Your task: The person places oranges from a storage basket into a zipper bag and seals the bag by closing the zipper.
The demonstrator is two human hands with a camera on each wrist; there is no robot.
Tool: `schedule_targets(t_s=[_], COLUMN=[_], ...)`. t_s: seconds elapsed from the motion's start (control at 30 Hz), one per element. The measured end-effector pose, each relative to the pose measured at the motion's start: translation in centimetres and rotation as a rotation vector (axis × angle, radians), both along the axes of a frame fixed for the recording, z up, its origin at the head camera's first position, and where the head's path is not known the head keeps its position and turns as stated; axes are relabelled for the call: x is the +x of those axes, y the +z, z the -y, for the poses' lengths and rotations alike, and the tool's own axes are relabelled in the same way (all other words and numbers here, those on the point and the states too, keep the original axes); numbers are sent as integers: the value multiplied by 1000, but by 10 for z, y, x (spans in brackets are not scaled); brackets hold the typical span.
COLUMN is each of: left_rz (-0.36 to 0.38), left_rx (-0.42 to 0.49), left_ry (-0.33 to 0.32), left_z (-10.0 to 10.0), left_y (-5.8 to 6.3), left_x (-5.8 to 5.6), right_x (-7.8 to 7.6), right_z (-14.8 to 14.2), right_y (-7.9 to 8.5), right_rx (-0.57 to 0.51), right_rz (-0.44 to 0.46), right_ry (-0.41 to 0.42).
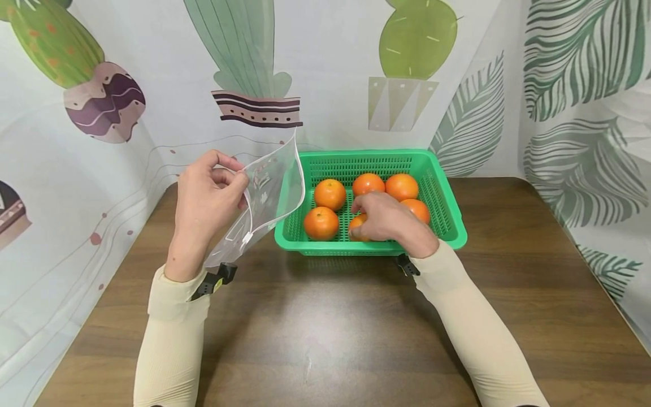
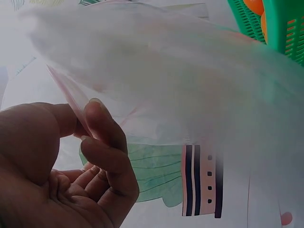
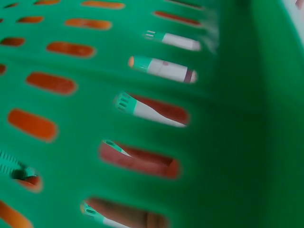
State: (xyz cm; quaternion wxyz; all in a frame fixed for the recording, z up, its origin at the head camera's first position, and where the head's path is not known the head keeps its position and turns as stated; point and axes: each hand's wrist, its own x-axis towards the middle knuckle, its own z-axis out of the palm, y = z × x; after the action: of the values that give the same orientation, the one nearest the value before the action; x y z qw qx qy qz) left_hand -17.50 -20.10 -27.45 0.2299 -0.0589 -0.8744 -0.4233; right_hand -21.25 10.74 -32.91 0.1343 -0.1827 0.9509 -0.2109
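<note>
My left hand (image 1: 205, 195) pinches the upper edge of a clear zip bag (image 1: 269, 186) between thumb and fingertips. The bag's mouth gapes toward the basket, with its white slider at the lower corner; in the left wrist view the bag's film (image 2: 156, 71) fills the area beyond the fingers. My right hand (image 1: 385, 217) reaches over the near rim of a green plastic basket (image 1: 371, 249) and grips an orange (image 1: 357, 226) in the front row, with fingers and thumb curved round it. In the right wrist view the slotted basket wall (image 3: 95, 104) hides most of that hand.
Inside the basket lie more oranges, with one (image 1: 321, 224) at the left front and another (image 1: 402, 187) at the back right. The basket stands on a brown wooden table (image 1: 305, 328), before a wall cloth (image 1: 335, 68) printed with cacti and leaves.
</note>
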Motion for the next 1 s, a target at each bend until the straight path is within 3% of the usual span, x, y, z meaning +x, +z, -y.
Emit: schedule_targets(t_s=[1.0], left_rz=[3], left_rx=[1], left_ry=[-16], left_z=[-3], left_y=[-3], left_x=[0], right_x=[-3], right_z=[3], right_y=[-11], right_rx=[103], right_rz=[50], right_ry=[-34])
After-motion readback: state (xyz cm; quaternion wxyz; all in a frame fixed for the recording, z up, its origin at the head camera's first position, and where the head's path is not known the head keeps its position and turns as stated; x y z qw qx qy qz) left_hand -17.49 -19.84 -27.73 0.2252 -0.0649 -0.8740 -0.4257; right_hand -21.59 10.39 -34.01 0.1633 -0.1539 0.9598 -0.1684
